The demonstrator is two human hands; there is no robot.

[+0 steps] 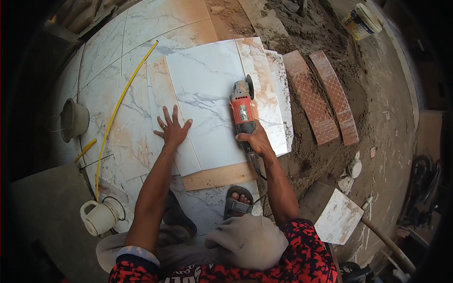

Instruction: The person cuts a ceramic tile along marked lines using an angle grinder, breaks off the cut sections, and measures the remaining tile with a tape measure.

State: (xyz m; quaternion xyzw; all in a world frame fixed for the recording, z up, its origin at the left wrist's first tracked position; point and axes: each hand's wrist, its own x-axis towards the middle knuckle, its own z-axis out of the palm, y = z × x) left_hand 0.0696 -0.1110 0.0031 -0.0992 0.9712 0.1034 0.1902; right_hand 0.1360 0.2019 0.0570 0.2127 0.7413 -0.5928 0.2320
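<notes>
My right hand (256, 138) is wrapped round the rear grip of a red and black angle grinder (242, 108). Its dark disc (250, 87) faces right, beside a dark line running along the right part of a white marble-look tile (203, 75). On the tile's left side my left hand (174, 129) lies flat, fingers spread, near another lengthwise line. Brownish dust coats both side strips of the tile. Under its near edge shows a tan board (219, 176). The grinder's cord runs back past my right wrist.
Two red patterned tiles (311, 96) lie on loose soil to the right. A yellow measuring tape (123, 94) stretches across the tiled floor at left, near a bucket (74, 120) and a white jug (100, 217). A paint pail (362, 21) lies far right; a long handle (389, 245) rests near right.
</notes>
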